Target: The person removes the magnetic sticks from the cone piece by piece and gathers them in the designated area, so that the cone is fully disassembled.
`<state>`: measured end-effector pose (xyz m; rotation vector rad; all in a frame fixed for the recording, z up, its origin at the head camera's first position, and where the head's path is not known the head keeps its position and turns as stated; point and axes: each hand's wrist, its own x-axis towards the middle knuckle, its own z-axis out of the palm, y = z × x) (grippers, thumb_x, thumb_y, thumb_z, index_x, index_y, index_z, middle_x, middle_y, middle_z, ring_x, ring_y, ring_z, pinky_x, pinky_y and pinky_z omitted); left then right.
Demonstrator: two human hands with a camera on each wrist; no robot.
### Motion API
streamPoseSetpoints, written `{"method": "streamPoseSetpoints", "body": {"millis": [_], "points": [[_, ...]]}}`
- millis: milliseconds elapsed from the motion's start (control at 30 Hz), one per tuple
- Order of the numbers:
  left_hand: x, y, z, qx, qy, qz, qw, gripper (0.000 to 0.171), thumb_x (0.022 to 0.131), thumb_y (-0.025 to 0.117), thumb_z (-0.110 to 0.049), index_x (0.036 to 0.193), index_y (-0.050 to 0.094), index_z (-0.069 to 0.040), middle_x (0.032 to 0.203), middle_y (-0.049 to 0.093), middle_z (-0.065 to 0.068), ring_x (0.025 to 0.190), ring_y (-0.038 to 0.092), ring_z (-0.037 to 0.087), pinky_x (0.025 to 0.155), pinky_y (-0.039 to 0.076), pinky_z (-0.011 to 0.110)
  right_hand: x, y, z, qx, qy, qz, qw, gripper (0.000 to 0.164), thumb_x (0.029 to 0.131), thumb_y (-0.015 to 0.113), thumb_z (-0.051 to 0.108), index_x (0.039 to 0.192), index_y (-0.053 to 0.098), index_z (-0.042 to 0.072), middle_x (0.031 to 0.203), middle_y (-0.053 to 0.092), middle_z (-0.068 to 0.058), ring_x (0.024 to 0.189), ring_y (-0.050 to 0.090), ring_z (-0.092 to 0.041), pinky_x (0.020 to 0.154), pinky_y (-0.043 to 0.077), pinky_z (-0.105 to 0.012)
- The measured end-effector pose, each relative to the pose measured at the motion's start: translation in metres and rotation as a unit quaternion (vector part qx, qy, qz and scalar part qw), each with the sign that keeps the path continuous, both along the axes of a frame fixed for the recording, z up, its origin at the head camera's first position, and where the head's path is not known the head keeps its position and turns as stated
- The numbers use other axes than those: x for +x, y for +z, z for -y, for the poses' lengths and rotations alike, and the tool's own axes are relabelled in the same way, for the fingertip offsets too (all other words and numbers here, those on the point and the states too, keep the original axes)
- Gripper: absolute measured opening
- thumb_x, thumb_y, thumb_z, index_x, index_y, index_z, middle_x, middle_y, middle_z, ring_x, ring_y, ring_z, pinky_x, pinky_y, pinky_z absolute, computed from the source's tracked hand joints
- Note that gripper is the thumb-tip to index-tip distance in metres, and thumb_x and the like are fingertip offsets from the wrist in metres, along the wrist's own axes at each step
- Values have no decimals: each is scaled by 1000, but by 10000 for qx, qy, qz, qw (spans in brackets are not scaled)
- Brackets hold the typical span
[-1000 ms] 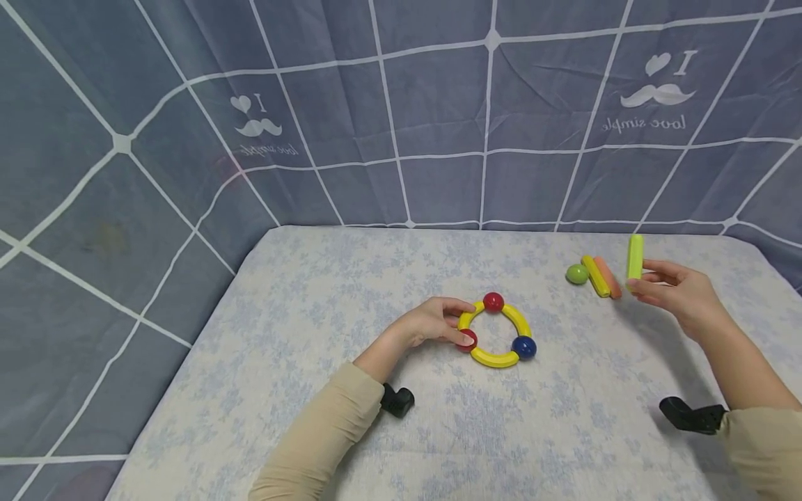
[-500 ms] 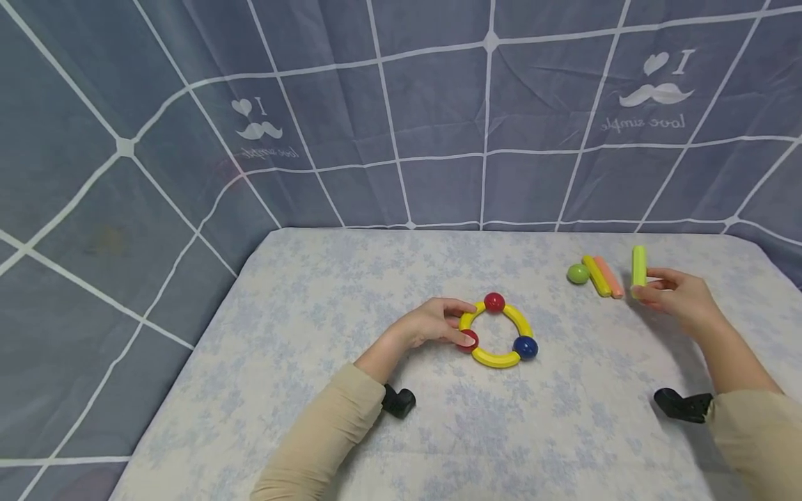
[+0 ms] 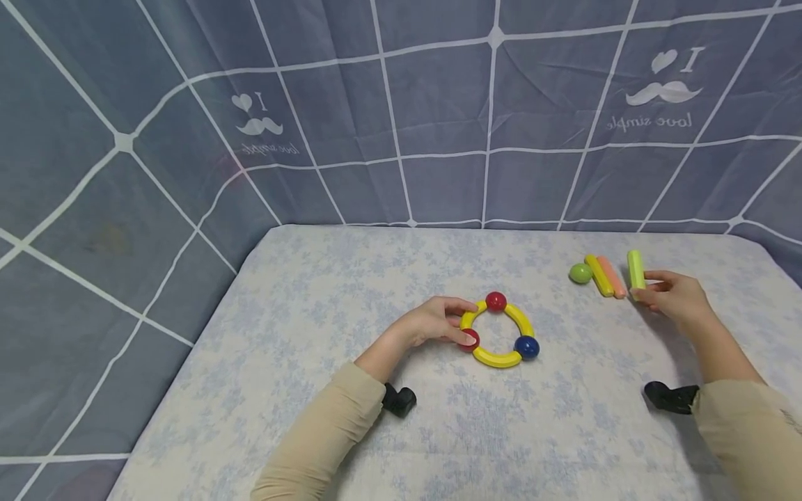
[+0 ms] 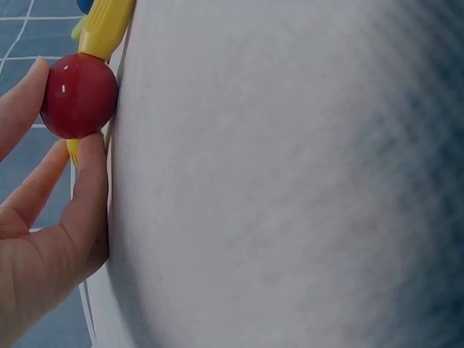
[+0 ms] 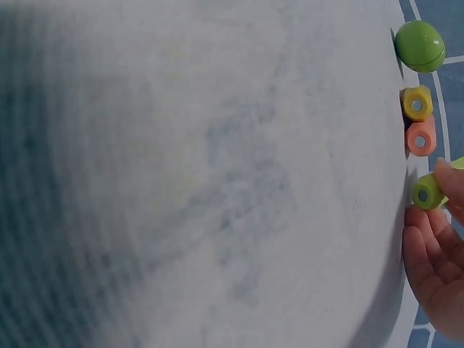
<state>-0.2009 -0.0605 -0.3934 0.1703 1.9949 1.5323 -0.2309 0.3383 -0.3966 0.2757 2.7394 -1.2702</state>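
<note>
My left hand (image 3: 432, 322) holds the left side of a ring (image 3: 498, 359) built from yellow curved sticks, two red balls and a blue ball (image 3: 527, 346). In the left wrist view, thumb and fingers pinch one red ball (image 4: 80, 96). The ring lies flat near the table's middle. At the right, my right hand (image 3: 679, 296) pinches a light green magnetic stick (image 3: 635, 268) by its near end, low over the tabletop. The right wrist view shows a silvery disc set in that end of the stick (image 5: 428, 192).
Left of the held stick, an orange stick (image 3: 610, 276) and a yellow stick (image 3: 599, 275) lie side by side, with a green ball (image 3: 580, 273) just beyond them. A pale floral cloth covers the table (image 3: 351, 271). A blue checked curtain (image 3: 445, 188) hangs behind it.
The right hand has brought the light green stick down toward the tabletop, close to the orange stick. The left hand and the ring have stayed in place.
</note>
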Motion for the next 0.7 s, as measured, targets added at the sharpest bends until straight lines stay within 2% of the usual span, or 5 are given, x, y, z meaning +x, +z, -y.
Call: {"method": "streamPoseSetpoints", "body": {"millis": [167, 400, 700], "points": [[-1, 0, -1, -3, 45, 0, 10000, 53, 73, 76, 4, 122, 62, -11, 123, 50, 3, 96, 49, 16, 65, 49, 21, -3, -1, 3, 295, -53, 37, 9995, 62, 90, 59, 23, 134, 35, -14, 110, 46, -28, 63, 49, -6, 53, 47, -22], [-1, 1, 0, -53, 6, -19, 10000, 53, 73, 76, 4, 122, 62, -11, 124, 50, 3, 99, 48, 16, 67, 49, 20, -4, -2, 9, 585, -16, -57, 9983, 54, 91, 57, 25, 128, 44, -13, 104, 51, -25, 65, 49, -10, 51, 44, -24], [0, 1, -1, -29, -18, -57, 10000, 53, 73, 75, 5, 122, 61, -9, 123, 50, 4, 97, 48, 16, 65, 48, 20, -1, -2, 11, 678, -82, -101, 9976, 55, 92, 55, 28, 127, 45, -14, 105, 50, -26, 67, 49, -11, 51, 44, -24]]}}
